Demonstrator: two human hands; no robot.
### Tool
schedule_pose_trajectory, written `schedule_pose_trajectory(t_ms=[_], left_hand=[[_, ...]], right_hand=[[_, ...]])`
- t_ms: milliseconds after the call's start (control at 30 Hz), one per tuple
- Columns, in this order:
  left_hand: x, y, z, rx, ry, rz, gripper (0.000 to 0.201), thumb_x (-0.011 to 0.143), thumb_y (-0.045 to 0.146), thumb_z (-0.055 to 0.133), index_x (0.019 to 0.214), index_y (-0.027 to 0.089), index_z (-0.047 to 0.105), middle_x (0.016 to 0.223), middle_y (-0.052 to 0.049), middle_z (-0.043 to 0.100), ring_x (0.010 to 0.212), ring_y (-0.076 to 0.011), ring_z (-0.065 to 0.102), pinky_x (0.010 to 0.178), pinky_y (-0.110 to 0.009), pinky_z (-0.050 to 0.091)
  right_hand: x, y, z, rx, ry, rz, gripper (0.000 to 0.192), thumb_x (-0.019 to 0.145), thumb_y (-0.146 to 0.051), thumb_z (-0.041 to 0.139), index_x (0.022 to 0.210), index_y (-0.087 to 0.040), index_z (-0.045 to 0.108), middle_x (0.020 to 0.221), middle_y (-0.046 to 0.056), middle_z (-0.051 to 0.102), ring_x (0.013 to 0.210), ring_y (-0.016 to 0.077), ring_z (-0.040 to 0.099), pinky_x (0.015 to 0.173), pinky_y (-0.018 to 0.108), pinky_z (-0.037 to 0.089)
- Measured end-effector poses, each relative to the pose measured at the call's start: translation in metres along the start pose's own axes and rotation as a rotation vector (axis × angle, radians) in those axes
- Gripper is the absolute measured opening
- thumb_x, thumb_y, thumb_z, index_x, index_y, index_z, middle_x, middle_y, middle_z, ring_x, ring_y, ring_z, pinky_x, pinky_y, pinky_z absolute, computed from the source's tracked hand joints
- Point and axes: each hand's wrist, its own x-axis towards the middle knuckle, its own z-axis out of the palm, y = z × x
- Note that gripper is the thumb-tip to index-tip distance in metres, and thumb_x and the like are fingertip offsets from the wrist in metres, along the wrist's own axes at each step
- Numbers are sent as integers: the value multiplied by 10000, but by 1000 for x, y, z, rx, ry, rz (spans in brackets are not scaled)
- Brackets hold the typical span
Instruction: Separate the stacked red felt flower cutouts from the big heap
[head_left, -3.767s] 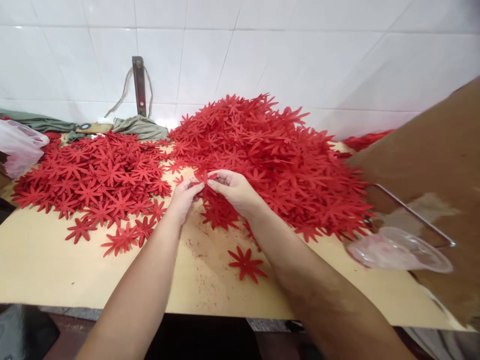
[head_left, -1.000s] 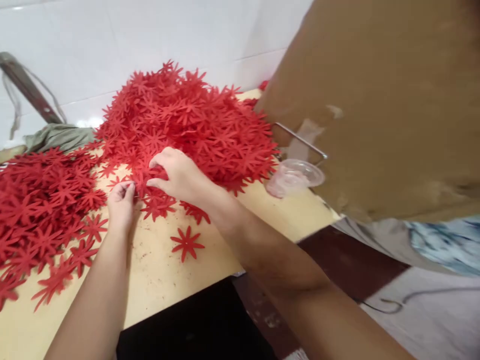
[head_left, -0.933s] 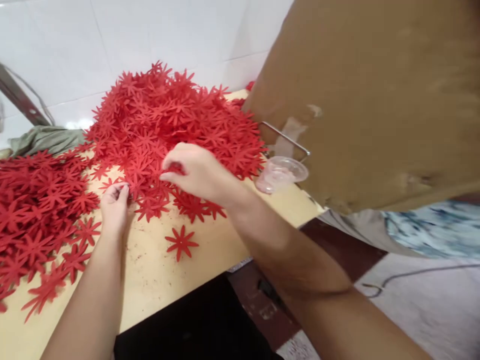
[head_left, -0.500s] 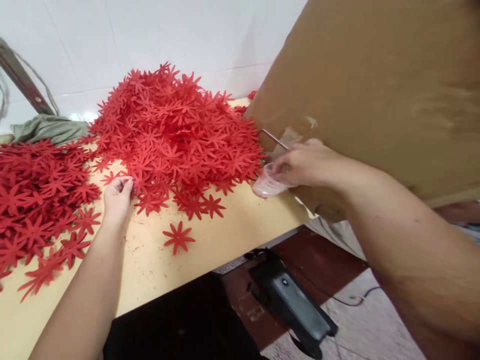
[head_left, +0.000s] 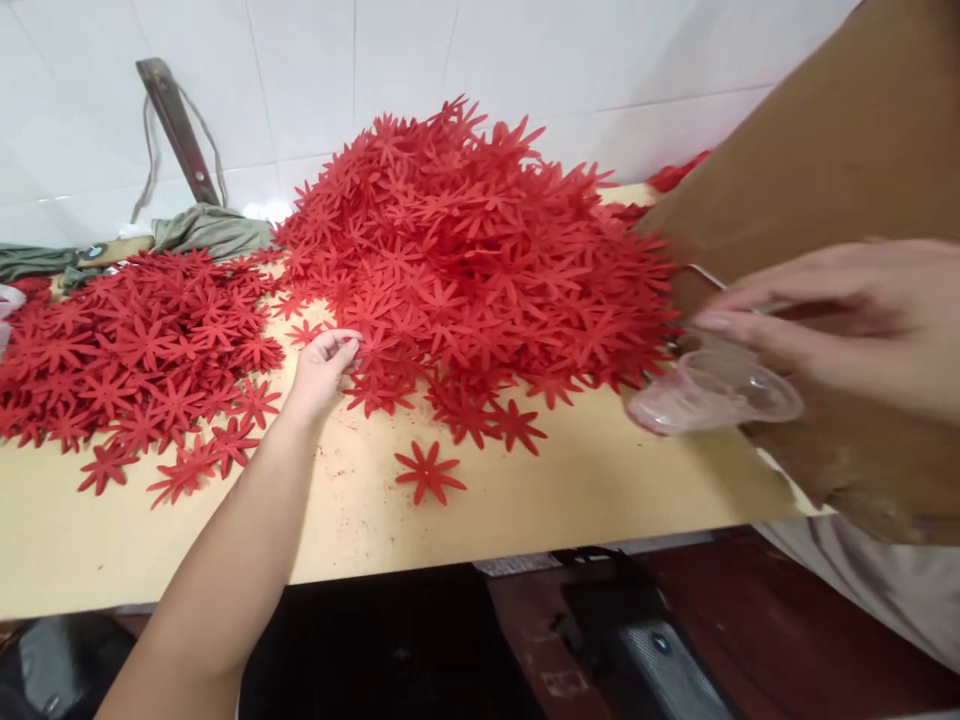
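My left hand (head_left: 326,365) is closed in a pinch at the left edge of a large heap of red flower-shaped pieces (head_left: 450,270); whatever its fingertips hold is hidden. On the right, my right hand (head_left: 847,320) is blurred, its thumb and forefinger pressed together above a clear plastic cup (head_left: 750,395) lying tilted on the table beside the heap. A thin pale rod (head_left: 705,275) runs behind those fingers; I cannot tell whether they grip it. One separate red flower piece (head_left: 430,472) lies flat between my hands, nearer the table's front.
Another pile of red flower pieces (head_left: 135,350) is at the left. A large brown cardboard sheet or box (head_left: 810,170) stands at the right. Grey-green cloth (head_left: 214,232) and a metal bar (head_left: 176,130) are by the tiled wall. Dark objects sit below the table edge.
The view has swung left, so things appear farther right. My right hand seems raised off the plastic cup it was touching. My left hand stays pinched at the heap's edge.
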Motion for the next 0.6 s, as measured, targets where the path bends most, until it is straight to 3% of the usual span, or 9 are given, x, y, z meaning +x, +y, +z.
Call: schedule_pose_trajectory(t_ms=[67, 133, 167, 267, 400, 600], left_hand=[[-3, 0, 1, -26, -41, -24, 176, 608, 244, 741, 724, 174, 628, 618, 49, 591, 533, -40, 507, 546, -162, 415], [-6, -1, 1, -30, -73, -58, 211, 586, 254, 758, 741, 173, 639, 636, 43, 598, 552, -43, 520, 544, -159, 420], [-7, -1, 1, -26, -88, -73, 224, 581, 261, 763, 747, 172, 642, 642, 41, 600, 560, -45, 525, 546, -159, 424], [-9, 0, -2, -28, -89, -81, 230, 583, 267, 766, 750, 167, 644, 641, 40, 590, 558, -39, 512, 528, -147, 410], [-8, 1, -2, -67, -26, -76, 177, 643, 246, 724, 773, 165, 636, 637, 38, 563, 541, -35, 476, 490, -146, 366], [-5, 0, 5, -140, 72, -108, 157, 715, 239, 651, 831, 165, 576, 720, 31, 565, 578, -46, 503, 553, -175, 406]], right_hand=[[-4, -42, 20, 261, -155, 74, 413, 649, -630, 620, 712, -231, 708, 650, 50, 665, 531, 91, 541, 557, 326, 415], [-4, -86, 54, 495, -277, 110, 198, 663, -342, 717, 800, -200, 700, 740, 42, 686, 617, 112, 592, 620, 303, 474], [-3, -105, 74, 600, -337, 103, 212, 664, -254, 710, 861, -181, 685, 820, 50, 694, 690, 126, 615, 677, 300, 496], [4, -141, 124, 806, -477, -28, 112, 704, -242, 636, 768, -151, 635, 746, 30, 670, 654, 126, 589, 652, 285, 486], [11, -152, 153, 715, -381, -115, 126, 729, -229, 574, 625, -160, 560, 598, -7, 581, 558, 106, 493, 580, 256, 401], [9, -148, 163, 566, -296, -89, 188, 775, -292, 528, 629, -174, 520, 585, 1, 548, 545, 113, 448, 565, 262, 335]])
